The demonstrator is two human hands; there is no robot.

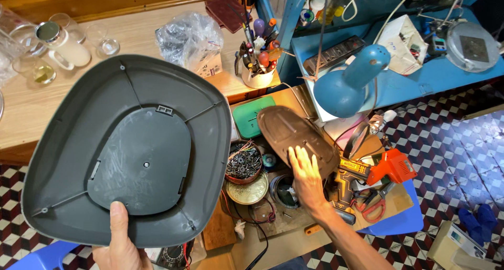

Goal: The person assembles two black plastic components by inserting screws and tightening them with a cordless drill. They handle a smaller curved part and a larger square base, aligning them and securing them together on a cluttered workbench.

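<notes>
My left hand (pixel 119 238) grips the near rim of a large grey plastic base cover (pixel 131 149), held up with its ribbed inner side facing me; the thumb lies on the inner face. My right hand (pixel 307 178) rests with fingers spread on the near end of a brown oval plate (pixel 291 133) that lies on the low cluttered work stand. A round tin of small screws (pixel 244 162) sits just left of that plate. A brass-coloured round lid (pixel 248 191) lies below the tin.
A blue desk lamp (pixel 349 81), an orange tool (pixel 391 167), a yellow-black drill (pixel 349 175) and red-handled scissors (pixel 373 207) crowd the stand's right side. A green box (pixel 252 117), a cup of pens (pixel 257 65), a plastic bag (pixel 189 39) and glass jars (pixel 58 44) sit on the wooden table.
</notes>
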